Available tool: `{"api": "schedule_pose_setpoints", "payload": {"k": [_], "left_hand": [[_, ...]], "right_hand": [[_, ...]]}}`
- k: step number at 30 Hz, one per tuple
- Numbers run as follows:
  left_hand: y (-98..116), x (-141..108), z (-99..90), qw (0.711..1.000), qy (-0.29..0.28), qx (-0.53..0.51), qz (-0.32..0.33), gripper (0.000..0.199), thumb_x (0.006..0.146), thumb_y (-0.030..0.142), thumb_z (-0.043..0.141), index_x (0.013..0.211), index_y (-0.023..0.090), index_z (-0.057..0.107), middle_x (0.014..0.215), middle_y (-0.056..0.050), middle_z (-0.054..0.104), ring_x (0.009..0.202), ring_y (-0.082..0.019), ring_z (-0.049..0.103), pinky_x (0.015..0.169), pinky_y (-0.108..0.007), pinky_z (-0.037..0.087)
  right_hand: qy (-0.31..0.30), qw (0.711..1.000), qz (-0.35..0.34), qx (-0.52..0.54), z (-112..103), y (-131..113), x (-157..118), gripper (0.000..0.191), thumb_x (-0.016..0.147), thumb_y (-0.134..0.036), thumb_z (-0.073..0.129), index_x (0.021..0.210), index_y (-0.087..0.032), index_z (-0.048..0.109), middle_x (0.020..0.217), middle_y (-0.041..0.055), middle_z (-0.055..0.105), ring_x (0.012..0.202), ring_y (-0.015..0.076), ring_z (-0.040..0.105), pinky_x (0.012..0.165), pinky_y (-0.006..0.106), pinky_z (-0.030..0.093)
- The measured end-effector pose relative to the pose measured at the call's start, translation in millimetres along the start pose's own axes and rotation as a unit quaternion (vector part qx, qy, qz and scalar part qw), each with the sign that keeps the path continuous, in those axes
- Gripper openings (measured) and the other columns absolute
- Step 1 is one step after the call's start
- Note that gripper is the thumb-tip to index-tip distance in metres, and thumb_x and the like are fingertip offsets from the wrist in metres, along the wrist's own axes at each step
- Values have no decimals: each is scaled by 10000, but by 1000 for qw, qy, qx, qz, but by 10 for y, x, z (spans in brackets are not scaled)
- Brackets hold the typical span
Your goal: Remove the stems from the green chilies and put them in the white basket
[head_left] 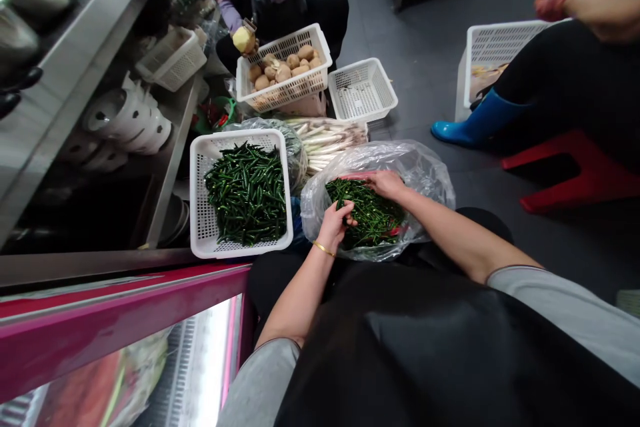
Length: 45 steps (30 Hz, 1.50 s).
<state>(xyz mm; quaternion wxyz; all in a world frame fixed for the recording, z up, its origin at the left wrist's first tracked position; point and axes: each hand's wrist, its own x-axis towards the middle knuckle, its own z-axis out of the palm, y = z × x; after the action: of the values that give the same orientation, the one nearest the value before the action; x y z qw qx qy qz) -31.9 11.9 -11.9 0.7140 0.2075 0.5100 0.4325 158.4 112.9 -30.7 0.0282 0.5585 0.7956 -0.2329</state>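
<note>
A clear plastic bag [430, 173] lies open in front of me, full of thin green chili peppers [370, 213] with stems. My left hand [337, 221], a gold bangle at its wrist, is closed at the bag's near left side. Dark green chili peppers show between its fingers. At the far side of the bag, my right hand [386, 185] reaches in with fingers stretched over the peppers; its fingertips are partly hidden. Left of the bag, a white plastic basket [199, 213] holds a heap of dark green chili peppers [247, 193].
Scallions [330, 140] lie beyond the bag. Behind them stand a basket of potatoes [283, 72] and another white basket [363, 90]. One co-worker holds a peeled potato [243, 40]. On the right are another person's blue boot [457, 130] and a red stool [575, 170]. Metal shelving [95, 60] lines the left.
</note>
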Motion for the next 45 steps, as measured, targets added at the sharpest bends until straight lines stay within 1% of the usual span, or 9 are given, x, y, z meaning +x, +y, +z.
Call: {"api": "schedule_pose_setpoints", "payload": {"k": [7, 13, 18, 21, 24, 28, 31, 37, 45], "left_hand": [[-66, 114, 198, 977, -44, 174, 117, 216, 753, 285, 680, 923, 152, 684, 822, -18, 665, 776, -119, 604, 720, -233, 476], [-88, 5, 70, 924, -180, 338, 5, 180, 824, 322, 577, 788, 147, 567, 587, 36, 543, 430, -89, 513, 467, -219, 414], [77, -185, -97, 889, -238, 388, 46, 189, 792, 334, 622, 800, 148, 592, 639, 18, 579, 462, -69, 498, 466, -195, 381], [148, -234, -145, 937, -227, 265, 26, 280, 761, 400, 658, 851, 143, 593, 700, -2, 598, 518, -81, 527, 518, -219, 437], [173, -199, -139, 983, -149, 105, -7, 313, 700, 398, 704, 823, 155, 551, 649, 34, 530, 471, -65, 462, 472, -222, 419], [196, -115, -76, 996, -61, 68, 2, 338, 625, 326, 767, 713, 184, 473, 498, 105, 330, 388, -30, 271, 388, -174, 210], [202, -49, -30, 988, 2, 144, 57, 249, 692, 355, 726, 749, 178, 560, 475, 88, 358, 399, -54, 309, 418, -199, 269], [145, 262, 159, 857, -62, 434, 271, 377, 701, 84, 627, 1049, 211, 696, 1042, -77, 687, 989, -219, 616, 933, -343, 448], [220, 569, 302, 721, -108, 629, 271, 287, 738, 49, 528, 953, 178, 669, 959, -110, 645, 931, -247, 585, 883, -339, 449]], "right_hand": [[86, 956, -34, 280, -59, -179, -570, 195, 840, -360, 527, 863, -187, 615, 762, 38, 684, 713, 163, 611, 674, 270, 469], [-145, 849, -16, 508, 166, -253, -602, 332, 698, -484, 664, 733, -198, 498, 530, -50, 551, 406, 91, 466, 410, 216, 379], [-284, 785, -71, 546, 113, -103, -586, 387, 676, -523, 695, 731, -188, 511, 490, -66, 521, 354, 66, 408, 365, 187, 317], [-296, 863, -74, 403, -40, 97, -495, 384, 726, -547, 658, 808, -174, 619, 636, 13, 650, 481, 116, 559, 467, 227, 430], [-129, 981, 14, 143, -108, 146, -242, 362, 810, -515, 584, 930, -201, 719, 853, 68, 723, 743, 200, 665, 652, 285, 496], [-34, 996, 78, -6, 12, -30, 57, 358, 878, -434, 506, 1030, -208, 738, 1057, 108, 716, 957, 247, 655, 770, 311, 480], [-20, 997, 74, -23, 75, -66, 48, 331, 883, -403, 499, 974, -193, 738, 1040, 113, 715, 928, 232, 651, 753, 291, 461], [20, 1000, -2, -23, -45, 39, -405, 274, 890, -363, 467, 898, -179, 669, 893, 85, 714, 816, 202, 639, 689, 267, 415], [42, 997, -49, 43, -139, -35, -534, 282, 907, -303, 403, 835, -178, 646, 894, 82, 705, 829, 192, 622, 750, 275, 417]]}}
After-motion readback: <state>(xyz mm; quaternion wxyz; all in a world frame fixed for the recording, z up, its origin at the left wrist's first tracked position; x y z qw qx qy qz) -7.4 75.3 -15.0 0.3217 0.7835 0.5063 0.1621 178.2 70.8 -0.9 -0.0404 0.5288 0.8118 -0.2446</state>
